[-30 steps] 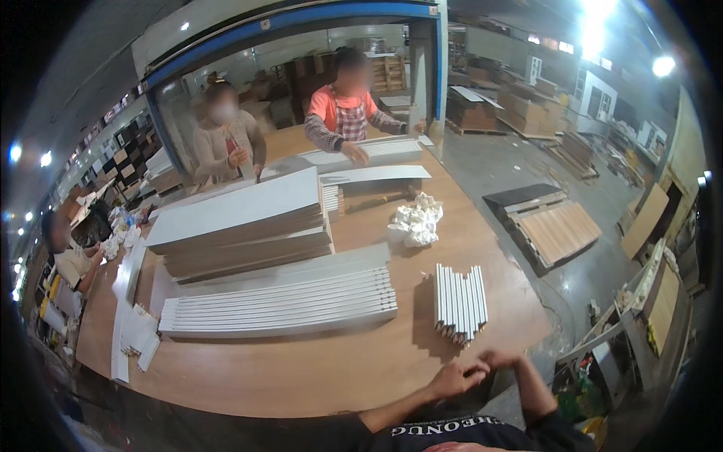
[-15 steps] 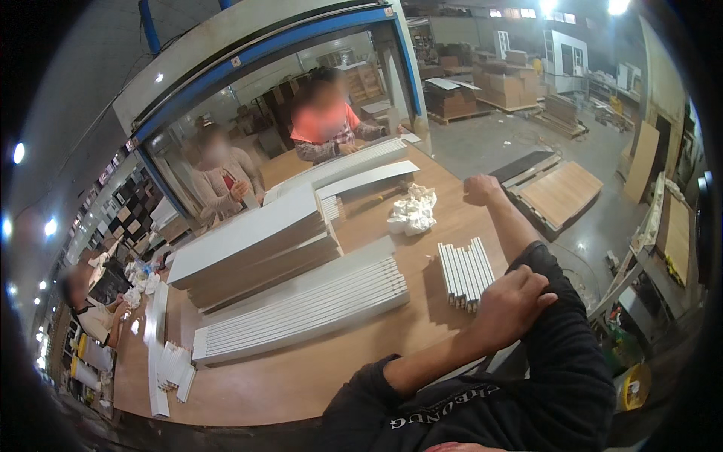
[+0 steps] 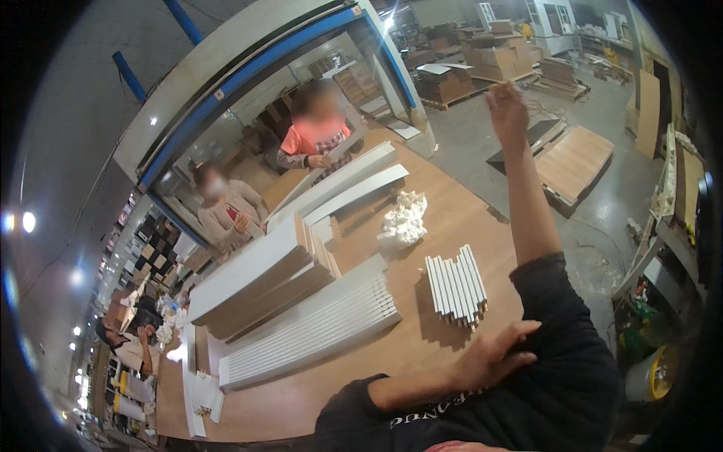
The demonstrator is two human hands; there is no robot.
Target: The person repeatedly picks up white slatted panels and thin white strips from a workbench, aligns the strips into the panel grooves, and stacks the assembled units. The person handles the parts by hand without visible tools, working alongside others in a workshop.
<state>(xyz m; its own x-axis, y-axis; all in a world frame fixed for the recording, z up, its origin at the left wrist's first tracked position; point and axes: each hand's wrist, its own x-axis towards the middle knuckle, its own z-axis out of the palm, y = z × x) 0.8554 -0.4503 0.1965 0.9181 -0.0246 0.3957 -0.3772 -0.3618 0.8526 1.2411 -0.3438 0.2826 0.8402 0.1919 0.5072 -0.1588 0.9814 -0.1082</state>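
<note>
My left hand [image 3: 493,358] is open, its fingers stretched toward the right sleeve [image 3: 553,301] of my dark shirt, holding nothing. My right arm reaches up and away past the table's right edge. At its end my right hand [image 3: 508,113] is raised, slightly blurred, with loosely parted fingers and nothing visible in it. A small stack of short white strips [image 3: 456,286] lies on the brown table [image 3: 301,410], just beyond my left hand. Crumpled white cloth or paper [image 3: 404,220] sits farther back. Left of the strips is a row of long white panels [image 3: 316,324].
Behind the row stands a tall stack of wide white boards [image 3: 252,279]. Two people [image 3: 324,139] [image 3: 226,203] work across the table, and another [image 3: 128,343] is at the far left. A pallet of wooden boards [image 3: 576,162] and a yellow-rimmed bucket [image 3: 651,373] stand right.
My right arm has swung up and outward, its fist loosening. My left hand has slipped lower along the sleeve and its fingers have straightened. The coworker in orange has lifted a panel.
</note>
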